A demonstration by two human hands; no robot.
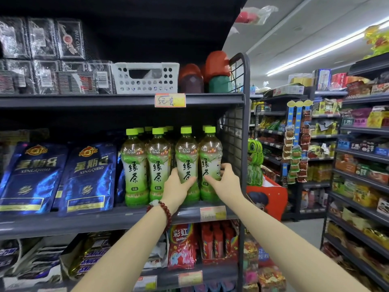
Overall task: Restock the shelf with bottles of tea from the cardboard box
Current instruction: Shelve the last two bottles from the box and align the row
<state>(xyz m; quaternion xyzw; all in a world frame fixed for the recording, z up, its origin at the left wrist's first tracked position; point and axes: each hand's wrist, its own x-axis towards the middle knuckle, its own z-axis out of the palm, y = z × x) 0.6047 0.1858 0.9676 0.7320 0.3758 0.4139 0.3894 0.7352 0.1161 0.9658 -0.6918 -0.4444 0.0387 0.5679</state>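
Several green tea bottles with lime caps stand upright in rows on the middle shelf [117,216] at its right end. My left hand [175,189], a red bead bracelet at its wrist, grips the lower part of the third front bottle [187,157]. My right hand [224,180] holds the rightmost front bottle [210,159], fingers curled round its right side. Both bottles stand on the shelf board beside the wire end panel [235,144]. Two more front bottles [134,165] stand to the left. The cardboard box is out of view.
Blue foil snack bags [88,178] fill the shelf left of the bottles. A white basket [145,77] and red jars sit on the shelf above. Candy packs [183,247] lie below. An aisle with stocked shelves [362,165] opens to the right.
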